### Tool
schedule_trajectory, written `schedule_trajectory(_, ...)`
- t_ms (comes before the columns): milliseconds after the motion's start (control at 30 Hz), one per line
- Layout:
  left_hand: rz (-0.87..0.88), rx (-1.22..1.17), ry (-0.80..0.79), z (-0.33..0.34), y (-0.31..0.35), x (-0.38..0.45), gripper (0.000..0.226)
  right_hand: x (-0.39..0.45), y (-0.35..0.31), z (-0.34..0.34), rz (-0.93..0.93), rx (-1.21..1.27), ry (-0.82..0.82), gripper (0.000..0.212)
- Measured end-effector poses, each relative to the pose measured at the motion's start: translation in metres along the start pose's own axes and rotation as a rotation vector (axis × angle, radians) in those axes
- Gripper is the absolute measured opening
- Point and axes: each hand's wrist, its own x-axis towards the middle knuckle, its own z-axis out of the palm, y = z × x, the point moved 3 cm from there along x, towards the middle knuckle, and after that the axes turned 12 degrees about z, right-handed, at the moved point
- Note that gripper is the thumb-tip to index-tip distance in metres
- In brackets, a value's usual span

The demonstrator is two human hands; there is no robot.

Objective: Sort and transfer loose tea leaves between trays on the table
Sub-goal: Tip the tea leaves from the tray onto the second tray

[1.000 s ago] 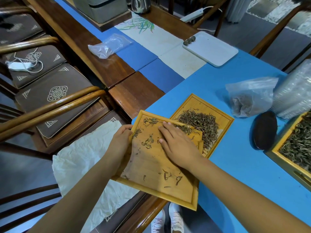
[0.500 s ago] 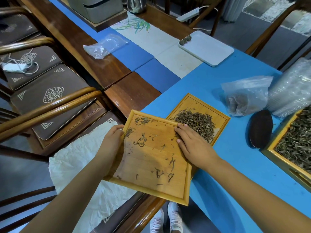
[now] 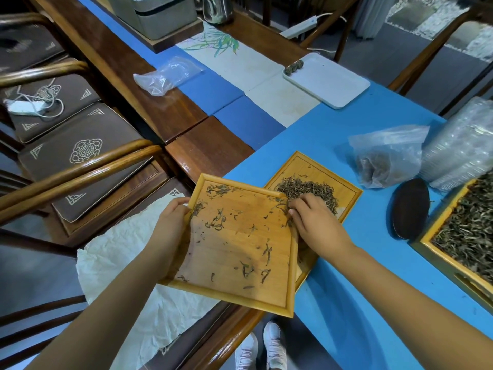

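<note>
No readable text, labels or numbers; only a white ornamental round emblem on the brown square chair cushion (image 3: 85, 153), not legible.

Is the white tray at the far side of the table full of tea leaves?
No, the white tray holds only a few small dark balls at one corner.

Bamboo trays (image 3: 234, 252) honey-yellow, tea leaves (image 3: 306, 189) dark olive-brown. Table cover (image 3: 373, 263) bright blue. Far tray (image 3: 326, 80) white. Chair cushions (image 3: 80, 153) brown, cream emblem pattern.
</note>
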Motion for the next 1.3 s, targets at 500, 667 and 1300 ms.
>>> schedule_trajectory(500, 0.006, -0.069, 0.043, 0.007, 0.001, -0.005, 0.024, 0.002, 0.001, -0.011, -0.041, 0.097, -0.015, 0.021)
schedule_trajectory(667, 0.020, -0.035, 0.031, 0.015, 0.009, -0.006, 0.024, -0.011, 0.007, -0.020, 0.006, 0.091, 0.020, 0.024)
schedule_trajectory(1300, 0.175, 0.004, -0.265, 0.104, 0.059, -0.015, 0.029, -0.094, 0.072, -0.058, 0.339, 0.130, 0.207, 0.023)
